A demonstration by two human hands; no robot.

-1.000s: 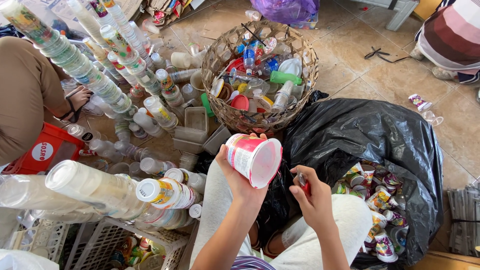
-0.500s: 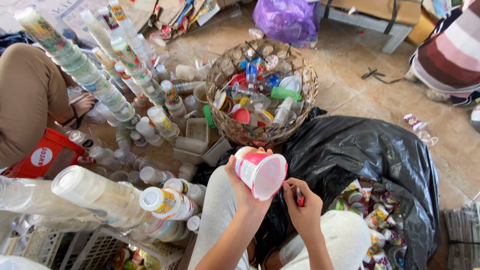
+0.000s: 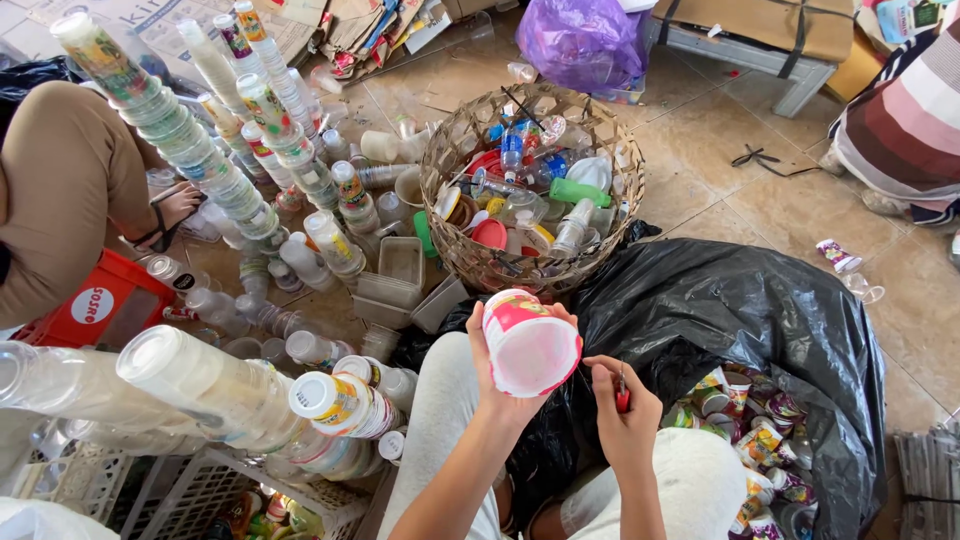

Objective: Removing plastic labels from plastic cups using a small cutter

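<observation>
Stacked cups, far left: long nested columns of clear plastic cups [image 3: 190, 150] lean across the floor, with a second person's tan trouser leg [image 3: 60, 190] and a red crate [image 3: 95, 305] beside them.
Near stacks: more nested cups [image 3: 215, 385] lie on their sides over a white slatted basket [image 3: 200, 485], just left of the worker's knee.
Left hand [image 3: 500, 385]: fingers wrapped around a pink-and-white cup [image 3: 530, 345], held tilted with its open mouth towards the camera, above the lap.
Right hand [image 3: 625, 415]: closed on a small red-handled tool [image 3: 622, 398], its tip just beside the cup's rim; whether it touches cannot be told.
Step in hand: judged to be working at the cup's rim or label with the tool.
Next move calls for: a steady cup and a tool stroke kept clear of the holding fingers.
Woven basket [image 3: 470, 250]: ahead of the hands, full of mixed bottles and lids.
Black bag [image 3: 760, 310]: open at the right, holding printed cups [image 3: 760, 420].
Far right: another person's striped sleeve [image 3: 905, 120].
In the way: nothing between the hands; clutter crowds the left knee.
</observation>
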